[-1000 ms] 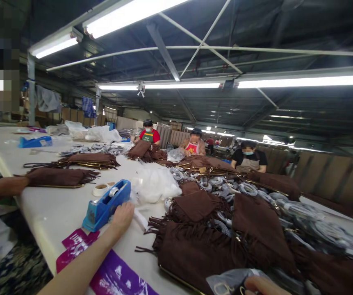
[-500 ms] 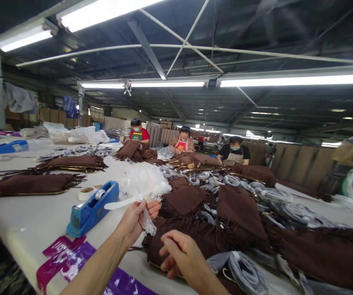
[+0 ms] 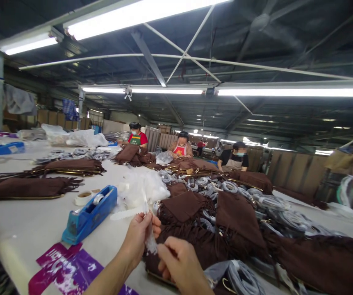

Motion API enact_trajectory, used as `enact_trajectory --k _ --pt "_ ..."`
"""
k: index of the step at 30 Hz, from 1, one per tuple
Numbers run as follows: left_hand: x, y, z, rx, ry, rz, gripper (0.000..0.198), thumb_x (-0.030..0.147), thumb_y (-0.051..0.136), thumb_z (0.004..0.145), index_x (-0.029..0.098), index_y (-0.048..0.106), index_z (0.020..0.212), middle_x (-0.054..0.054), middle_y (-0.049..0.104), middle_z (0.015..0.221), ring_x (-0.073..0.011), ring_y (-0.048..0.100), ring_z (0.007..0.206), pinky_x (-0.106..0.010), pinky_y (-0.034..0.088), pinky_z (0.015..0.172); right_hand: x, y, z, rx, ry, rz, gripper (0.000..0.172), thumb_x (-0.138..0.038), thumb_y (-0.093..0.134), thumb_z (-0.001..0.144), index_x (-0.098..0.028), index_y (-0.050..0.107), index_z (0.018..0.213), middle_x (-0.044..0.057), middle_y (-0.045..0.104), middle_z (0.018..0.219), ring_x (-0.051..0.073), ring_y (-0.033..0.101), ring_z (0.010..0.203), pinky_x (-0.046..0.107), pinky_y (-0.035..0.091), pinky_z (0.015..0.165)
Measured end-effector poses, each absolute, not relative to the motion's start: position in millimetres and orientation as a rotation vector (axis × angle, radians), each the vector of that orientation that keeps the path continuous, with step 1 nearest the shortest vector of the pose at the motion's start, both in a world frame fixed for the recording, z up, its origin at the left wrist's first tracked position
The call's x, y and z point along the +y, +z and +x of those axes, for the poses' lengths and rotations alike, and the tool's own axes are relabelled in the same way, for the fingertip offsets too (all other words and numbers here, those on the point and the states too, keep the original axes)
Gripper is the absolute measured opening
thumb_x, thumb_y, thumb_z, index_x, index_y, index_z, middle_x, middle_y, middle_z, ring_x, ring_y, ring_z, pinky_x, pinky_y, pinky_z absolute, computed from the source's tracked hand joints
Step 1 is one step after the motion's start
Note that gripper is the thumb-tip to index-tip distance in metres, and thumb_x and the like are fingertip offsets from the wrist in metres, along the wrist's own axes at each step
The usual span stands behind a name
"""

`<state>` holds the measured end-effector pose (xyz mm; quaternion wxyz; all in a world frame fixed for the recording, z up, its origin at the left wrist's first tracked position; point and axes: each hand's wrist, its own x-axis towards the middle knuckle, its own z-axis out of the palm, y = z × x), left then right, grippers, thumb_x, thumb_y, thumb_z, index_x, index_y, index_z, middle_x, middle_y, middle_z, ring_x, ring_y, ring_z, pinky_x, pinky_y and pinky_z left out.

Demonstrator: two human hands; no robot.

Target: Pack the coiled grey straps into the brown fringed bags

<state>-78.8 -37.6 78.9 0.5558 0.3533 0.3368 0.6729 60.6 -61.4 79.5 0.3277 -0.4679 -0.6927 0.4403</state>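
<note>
My left hand (image 3: 141, 231) is closed around a bunch of thin translucent white plastic strips (image 3: 151, 242), whose ends stick out above and below the fingers. At the lower end of this bunch, the fingers of my right hand (image 3: 179, 260) are pinched together on the strip ends. Just beyond my left hand lies a heap of clear plastic bags (image 3: 142, 186). Brown fringed bags (image 3: 184, 205) are piled to the right of both hands. A coiled strap in grey wrapping (image 3: 245, 274) lies beside my right forearm.
A blue tape dispenser (image 3: 90, 217) stands left of my hands, with a tape roll (image 3: 83, 198) behind it. Purple printed plastic (image 3: 68, 266) lies at the near edge. More brown bags (image 3: 31, 187) lie at left. Several people sit across the table, one in a red top (image 3: 144, 139).
My right hand has come in to the lower end of the strips, and its loosely curled fingers have closed there. My left hand still holds the bunch. The view has shifted slightly.
</note>
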Motion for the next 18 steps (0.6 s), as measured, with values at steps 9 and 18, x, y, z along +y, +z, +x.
enact_trajectory --k 9,18 --pt "-42.6 56.2 -51.5 0.964 1.337 1.241 0.043 0.057 0.061 0.069 0.02 0.047 0.053 0.008 0.039 0.038 -0.0051 0.028 0.032 -0.02 0.014 0.036 -29.2 120.5 62.9 -1.534 1.13 -0.872 0.042 -0.057 0.054 0.083 -0.016 0.063 0.087 -0.004 0.051 0.06 0.008 0.038 0.048 0.02 0.026 0.042" --pt "-62.7 69.4 -45.1 0.991 1.186 1.243 0.053 0.069 0.051 0.074 0.017 0.057 0.075 0.004 0.053 0.046 -0.0113 0.046 0.043 -0.023 0.032 0.046 -28.8 105.8 73.0 -1.61 1.277 -0.799 0.034 -0.048 0.064 0.077 -0.015 0.069 0.074 -0.004 0.058 0.056 0.007 0.041 0.04 0.022 0.028 0.043"
